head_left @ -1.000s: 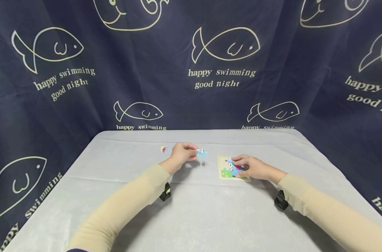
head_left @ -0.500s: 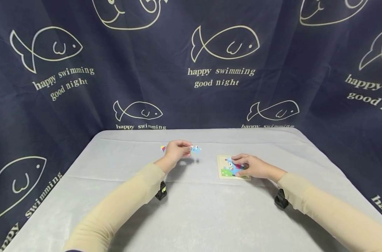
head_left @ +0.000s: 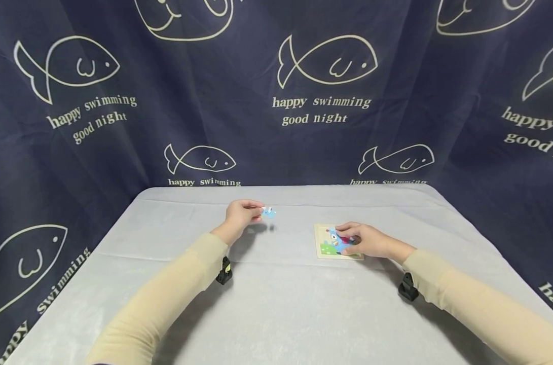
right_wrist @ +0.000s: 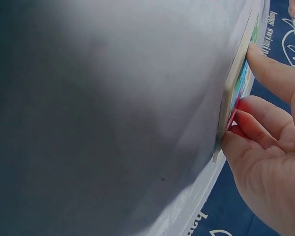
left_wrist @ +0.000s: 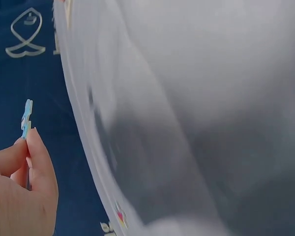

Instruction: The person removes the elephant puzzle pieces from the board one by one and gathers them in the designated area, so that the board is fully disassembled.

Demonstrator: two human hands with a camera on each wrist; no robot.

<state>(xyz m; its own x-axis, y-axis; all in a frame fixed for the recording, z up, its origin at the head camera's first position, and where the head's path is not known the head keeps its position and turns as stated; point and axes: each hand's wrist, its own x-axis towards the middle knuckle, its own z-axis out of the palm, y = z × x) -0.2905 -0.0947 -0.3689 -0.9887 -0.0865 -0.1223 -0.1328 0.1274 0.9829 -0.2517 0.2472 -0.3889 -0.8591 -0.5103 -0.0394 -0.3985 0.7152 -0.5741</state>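
Observation:
My left hand [head_left: 240,215] pinches a small blue jigsaw piece [head_left: 268,212] with white and green patches between thumb and fingertips, raised over the table with its shadow below. The left wrist view shows the piece [left_wrist: 27,119] edge-on. To the right, a square jigsaw puzzle [head_left: 324,249] with a pale frame lies flat, its picture a blue creature on green. My right hand [head_left: 365,240] grips the puzzle's right part, thumb near the front and fingers behind. In the right wrist view the fingers [right_wrist: 255,130] bend against a red patch at the frame's edge; the hand covers part of the picture.
A light grey cloth covers the table [head_left: 276,304]. A loose red and yellow piece [left_wrist: 120,216] lies on it in the left wrist view, hidden behind my left hand in the head view. A dark blue curtain [head_left: 258,91] with fish drawings hangs behind the table.
My left hand has moved left and slightly away with the blue jigsaw piece, and now covers the loose red and yellow piece. The right hand stays on the puzzle.

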